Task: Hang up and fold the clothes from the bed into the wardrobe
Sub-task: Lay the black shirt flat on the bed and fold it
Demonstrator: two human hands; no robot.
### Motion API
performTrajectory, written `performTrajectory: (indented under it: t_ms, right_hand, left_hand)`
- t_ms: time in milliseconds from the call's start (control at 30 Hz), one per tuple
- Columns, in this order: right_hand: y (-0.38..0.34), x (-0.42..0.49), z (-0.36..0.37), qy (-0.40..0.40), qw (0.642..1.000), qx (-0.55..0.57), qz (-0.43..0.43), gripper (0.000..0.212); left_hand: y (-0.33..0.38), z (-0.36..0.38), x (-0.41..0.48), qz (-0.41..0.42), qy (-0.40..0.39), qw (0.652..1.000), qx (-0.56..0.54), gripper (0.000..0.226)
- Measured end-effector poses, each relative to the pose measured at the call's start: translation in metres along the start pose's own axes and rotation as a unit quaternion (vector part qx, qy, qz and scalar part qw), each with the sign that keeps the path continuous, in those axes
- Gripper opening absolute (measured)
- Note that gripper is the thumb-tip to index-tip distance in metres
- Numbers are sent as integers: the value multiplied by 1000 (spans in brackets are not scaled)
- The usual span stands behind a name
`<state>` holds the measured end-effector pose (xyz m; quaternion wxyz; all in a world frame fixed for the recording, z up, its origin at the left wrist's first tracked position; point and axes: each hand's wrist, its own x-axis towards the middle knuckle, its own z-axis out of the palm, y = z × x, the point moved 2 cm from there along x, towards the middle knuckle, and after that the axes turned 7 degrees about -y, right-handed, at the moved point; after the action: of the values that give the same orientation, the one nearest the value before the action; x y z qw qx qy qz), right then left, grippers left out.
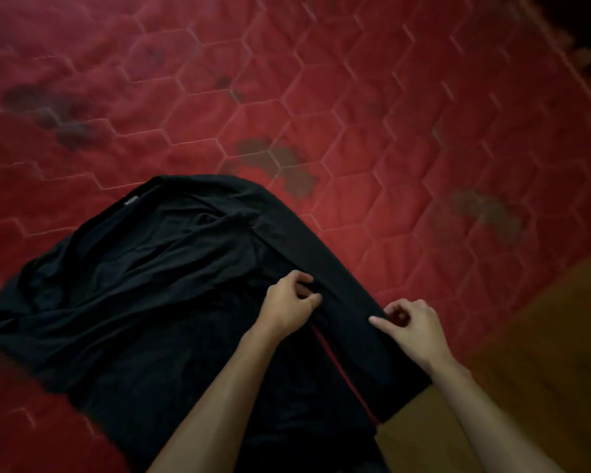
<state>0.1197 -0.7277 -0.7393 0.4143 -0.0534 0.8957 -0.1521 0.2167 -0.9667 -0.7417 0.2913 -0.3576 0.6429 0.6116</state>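
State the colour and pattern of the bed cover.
The bed cover is red, quilted in hexagons, with dark blotches; the head view shows it.

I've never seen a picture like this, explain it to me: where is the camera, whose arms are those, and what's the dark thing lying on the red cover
There is no machine here, only a person. The single picture comes from a camera worn on their head, looking forward and down, so the two bare arms entering from the bottom are their own. Under them is a bed with a red quilted cover, stitched in hexagons and marked with dark patches. A black garment lies on it, spread out and wrinkled, with a long strip along its right side, perhaps a sleeve. The left hand pinches the strip's inner edge and the right hand pinches its outer edge. The brown wooden surface at the lower right is probably the floor. The picture is dim and slightly blurred.
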Motion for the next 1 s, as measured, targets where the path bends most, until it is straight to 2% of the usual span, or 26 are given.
performTrajectory:
  t_ms: [200,300,400,500,567,633,733,767,867,933,1000]
  right_hand:
    - [71,-37,2,-55,992,-78,81,16]
    - [82,-46,1,-9,997,60,54,14]
    - [64,-50,-27,36,972,226,58,12]
    - [31,-50,-75,105,965,240,5,11]
    - [4,-49,-111,140,965,222,-30,11]
    - [-27,-47,-143,107,969,219,-52,9]
    - [-67,-49,-178,-11,983,169,-70,17]
    - [-76,-50,-188,-37,989,133,-61,23]
    - [-93,-52,-210,-131,990,-47,9,37]
    - [-100,-52,-216,-190,974,-105,60,36]
    - [-109,-52,-215,-198,973,-114,43,32]
  left_hand:
    - [20,63,7,28,-98,989,106,48]
    - [24,76,6,36,-117,989,85,53]
    - [38,88,0,61,-159,985,36,57]
    - [67,104,-13,117,-200,971,65,79]
    - [90,116,-20,165,-194,961,107,100]
    - [115,126,-24,229,-150,954,120,107]
    - [144,123,-18,279,-57,958,27,90]
    - [150,117,-14,277,-32,960,0,75]
    - [164,85,-7,271,56,961,17,18]
    - [169,55,-4,262,119,958,-4,8]
    - [168,20,-1,238,162,956,-52,6]
